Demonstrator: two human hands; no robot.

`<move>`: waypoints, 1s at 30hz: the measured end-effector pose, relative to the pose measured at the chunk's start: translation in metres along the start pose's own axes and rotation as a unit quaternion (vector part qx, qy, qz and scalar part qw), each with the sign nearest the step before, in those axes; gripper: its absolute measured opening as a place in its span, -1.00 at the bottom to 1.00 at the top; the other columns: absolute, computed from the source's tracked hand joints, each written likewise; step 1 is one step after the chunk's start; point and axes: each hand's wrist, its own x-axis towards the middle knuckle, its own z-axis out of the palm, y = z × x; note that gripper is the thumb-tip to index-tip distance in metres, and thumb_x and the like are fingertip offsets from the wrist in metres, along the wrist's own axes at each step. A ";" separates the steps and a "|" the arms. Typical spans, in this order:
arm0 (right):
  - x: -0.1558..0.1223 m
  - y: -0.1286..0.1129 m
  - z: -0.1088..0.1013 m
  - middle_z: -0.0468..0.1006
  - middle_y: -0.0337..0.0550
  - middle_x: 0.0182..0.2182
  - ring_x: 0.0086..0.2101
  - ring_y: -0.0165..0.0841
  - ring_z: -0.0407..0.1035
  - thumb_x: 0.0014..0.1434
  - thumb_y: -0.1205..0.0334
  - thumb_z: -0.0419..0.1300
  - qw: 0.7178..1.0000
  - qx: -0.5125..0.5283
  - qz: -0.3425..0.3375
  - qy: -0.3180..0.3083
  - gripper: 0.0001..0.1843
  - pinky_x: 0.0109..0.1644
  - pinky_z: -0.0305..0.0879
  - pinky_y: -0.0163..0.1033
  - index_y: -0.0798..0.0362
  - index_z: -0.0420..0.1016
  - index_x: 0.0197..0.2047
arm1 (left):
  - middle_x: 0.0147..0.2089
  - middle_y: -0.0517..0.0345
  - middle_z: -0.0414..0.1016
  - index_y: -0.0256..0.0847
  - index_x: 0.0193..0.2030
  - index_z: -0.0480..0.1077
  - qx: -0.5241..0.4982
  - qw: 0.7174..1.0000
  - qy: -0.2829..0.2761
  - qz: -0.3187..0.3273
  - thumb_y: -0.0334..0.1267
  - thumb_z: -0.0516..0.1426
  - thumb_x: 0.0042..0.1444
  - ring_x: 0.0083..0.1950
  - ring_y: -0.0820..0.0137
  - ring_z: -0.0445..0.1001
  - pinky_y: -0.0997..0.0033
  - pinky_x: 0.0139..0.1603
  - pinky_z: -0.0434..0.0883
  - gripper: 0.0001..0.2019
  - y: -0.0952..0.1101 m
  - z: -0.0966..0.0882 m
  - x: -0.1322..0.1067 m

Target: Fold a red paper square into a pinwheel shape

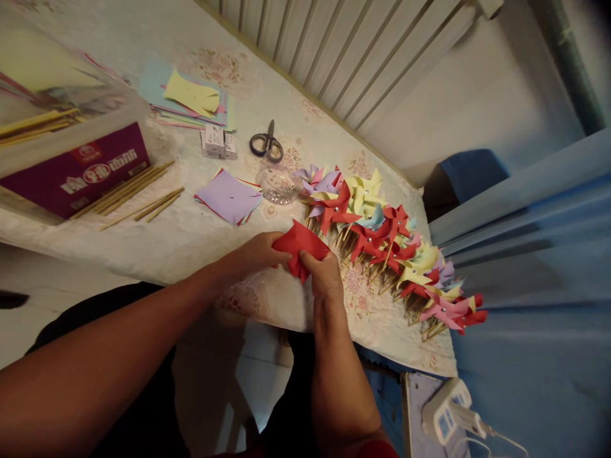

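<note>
A folded piece of red paper (300,245) is held over the near edge of the table (191,245). My left hand (260,253) pinches its left side and my right hand (324,275) pinches its lower right corner, so both hands are closed on it. Just right of my hands lies a long heap of finished paper pinwheels (386,245) in red, yellow, purple and pink, on wooden sticks. A small stack of purple and red paper squares (229,198) lies behind my hands.
Scissors (267,145), a clear dish of pins (277,186), two small boxes (217,141) and more coloured paper (191,98) lie farther back. Loose wooden sticks (136,194) sit beside a purple carton (76,172) at left. A white power adapter (446,413) is at lower right.
</note>
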 end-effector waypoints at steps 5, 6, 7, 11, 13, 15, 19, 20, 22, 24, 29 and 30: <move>0.004 0.008 0.006 0.67 -0.23 -0.35 -0.36 -0.29 0.55 -0.06 0.22 0.37 0.994 0.094 -0.019 0.056 -0.62 -0.23 0.51 -0.21 0.09 0.59 -0.12 | -0.37 0.22 0.49 -0.24 -0.26 0.47 -0.139 0.990 -0.010 0.002 -0.25 0.26 -0.11 -0.39 0.46 0.39 0.46 -0.35 0.28 -0.77 0.001 0.006 -0.003; 0.004 0.009 0.008 0.67 -0.22 -0.34 -0.35 -0.30 0.55 -0.06 0.23 0.37 0.991 0.109 -0.024 0.068 -0.62 -0.22 0.51 -0.21 0.09 0.58 -0.11 | -0.36 0.21 0.50 -0.25 -0.26 0.47 -0.160 0.987 -0.018 0.004 -0.26 0.27 -0.11 -0.39 0.44 0.40 0.45 -0.33 0.29 -0.77 0.000 0.008 -0.003; 0.003 0.010 0.010 0.67 -0.22 -0.34 -0.35 -0.31 0.55 -0.06 0.23 0.37 0.989 0.120 -0.028 0.078 -0.62 -0.21 0.51 -0.22 0.10 0.58 -0.11 | -0.37 0.19 0.51 -0.26 -0.26 0.48 -0.175 0.984 -0.024 0.008 -0.26 0.27 -0.12 -0.38 0.43 0.40 0.44 -0.32 0.30 -0.76 -0.002 0.010 -0.002; 0.000 0.010 0.018 0.67 -0.20 -0.31 -0.33 -0.32 0.54 -0.03 0.22 0.35 0.986 0.125 -0.037 0.103 -0.63 -0.20 0.51 -0.24 0.13 0.58 -0.11 | -0.45 0.17 0.49 -0.26 -0.38 0.48 -0.216 0.976 -0.023 0.007 -0.25 0.29 -0.12 -0.40 0.41 0.41 0.41 -0.32 0.33 -0.84 -0.011 0.017 0.001; -0.003 0.009 0.023 0.66 -0.19 -0.31 -0.34 -0.34 0.53 -0.01 0.22 0.34 0.985 0.128 -0.042 0.113 -0.65 -0.21 0.50 -0.26 0.13 0.59 -0.12 | -0.48 0.17 0.48 -0.25 -0.42 0.48 -0.239 0.971 -0.014 -0.003 -0.25 0.28 -0.10 -0.42 0.42 0.41 0.41 -0.33 0.32 -0.87 -0.014 0.021 0.002; -0.006 0.008 0.027 0.65 -0.20 -0.33 -0.38 -0.36 0.52 0.01 0.21 0.32 0.983 0.131 -0.042 0.118 -0.69 -0.25 0.49 -0.28 0.13 0.60 -0.15 | -0.50 0.18 0.47 -0.24 -0.45 0.48 -0.255 0.967 -0.001 -0.004 -0.26 0.27 -0.09 -0.45 0.44 0.40 0.43 -0.37 0.31 -0.90 -0.016 0.025 0.003; -0.008 0.009 0.029 0.64 -0.20 -0.37 -0.42 -0.38 0.49 0.01 0.20 0.33 0.986 0.114 -0.035 0.114 -0.73 -0.30 0.47 -0.29 0.14 0.61 -0.21 | -0.53 0.23 0.44 -0.25 -0.53 0.43 -0.287 0.957 0.037 0.015 -0.28 0.24 -0.09 -0.51 0.51 0.32 0.47 -0.43 0.25 -0.88 -0.013 0.033 0.004; -0.008 0.009 0.029 0.64 -0.19 -0.37 -0.43 -0.37 0.49 0.00 0.19 0.34 0.987 0.106 -0.032 0.116 -0.72 -0.31 0.47 -0.29 0.15 0.62 -0.21 | -0.55 0.25 0.42 -0.25 -0.55 0.40 -0.293 0.955 0.048 0.020 -0.28 0.24 -0.09 -0.52 0.53 0.30 0.49 -0.44 0.24 -0.86 -0.012 0.034 0.004; -0.007 0.011 0.028 0.64 -0.18 -0.37 -0.42 -0.37 0.49 0.00 0.17 0.35 0.988 0.093 -0.026 0.121 -0.71 -0.33 0.46 -0.29 0.15 0.62 -0.21 | -0.58 0.29 0.37 -0.24 -0.59 0.35 -0.297 0.952 0.064 0.024 -0.28 0.24 -0.09 -0.55 0.55 0.25 0.50 -0.47 0.21 -0.82 -0.012 0.035 0.004; -0.007 0.012 0.029 0.65 -0.18 -0.36 -0.41 -0.36 0.50 -0.01 0.16 0.35 0.989 0.089 -0.025 0.118 -0.68 -0.34 0.46 -0.30 0.14 0.62 -0.18 | -0.61 0.30 0.34 -0.24 -0.61 0.32 -0.294 0.953 0.067 0.030 -0.28 0.23 -0.07 -0.56 0.55 0.23 0.50 -0.49 0.19 -0.79 -0.013 0.036 0.005; -0.009 0.010 0.032 0.65 -0.18 -0.37 -0.42 -0.36 0.50 0.00 0.19 0.33 0.988 0.096 -0.020 0.119 -0.70 -0.36 0.45 -0.31 0.14 0.62 -0.18 | -0.61 0.30 0.32 -0.22 -0.61 0.31 -0.290 0.954 0.064 0.035 -0.31 0.22 -0.09 -0.56 0.54 0.24 0.48 -0.49 0.19 -0.81 -0.016 0.034 0.007; -0.009 0.009 0.032 0.65 -0.19 -0.37 -0.43 -0.36 0.50 0.00 0.19 0.33 0.988 0.096 -0.019 0.120 -0.71 -0.36 0.45 -0.30 0.14 0.62 -0.19 | -0.61 0.30 0.33 -0.22 -0.61 0.30 -0.288 0.955 0.066 0.032 -0.31 0.22 -0.09 -0.56 0.54 0.24 0.48 -0.49 0.20 -0.81 -0.017 0.034 0.007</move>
